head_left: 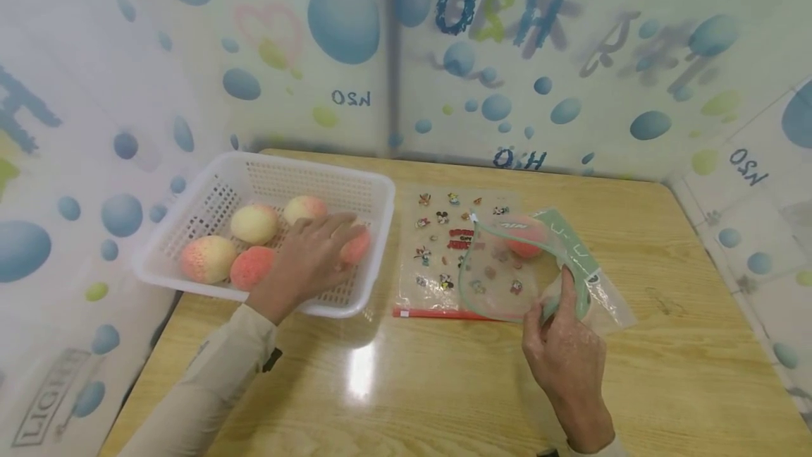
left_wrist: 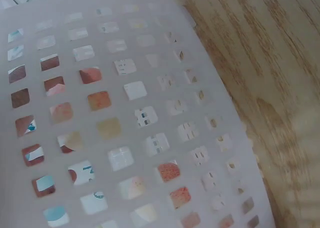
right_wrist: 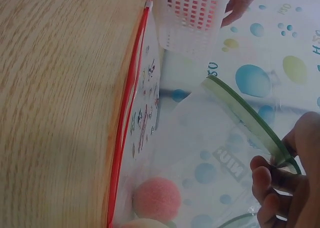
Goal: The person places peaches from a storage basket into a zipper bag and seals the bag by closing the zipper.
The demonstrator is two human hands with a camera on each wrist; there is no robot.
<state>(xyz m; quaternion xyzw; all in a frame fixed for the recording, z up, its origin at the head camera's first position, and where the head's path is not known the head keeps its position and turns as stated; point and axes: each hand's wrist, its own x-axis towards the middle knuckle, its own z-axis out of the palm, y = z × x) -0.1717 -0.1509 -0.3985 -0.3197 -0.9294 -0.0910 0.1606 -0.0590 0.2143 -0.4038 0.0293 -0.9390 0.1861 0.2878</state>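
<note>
In the head view my left hand (head_left: 311,256) reaches into the white plastic basket (head_left: 158,270), its fingers and thumb about a reddish peach (head_left: 357,245) near the right wall. Several more yellow and red peaches (head_left: 208,259) lie left of it. The left wrist view looks through the basket wall (left_wrist: 120,158), which hides most of that hand. My right hand (head_left: 567,351) pinches the green-edged mouth of a clear zip bag (head_left: 488,266), holding it open. A pink peach (right_wrist: 157,198) shows at the bag's bottom, with a paler round one (right_wrist: 145,223) beside it.
A clear cartoon-print bag (head_left: 419,245) with a red zip edge (head_left: 438,314) lies flat between basket and green-edged bag, partly under the latter. The wooden table (head_left: 444,386) meets printed wall sheets (head_left: 444,69) at its back and sides.
</note>
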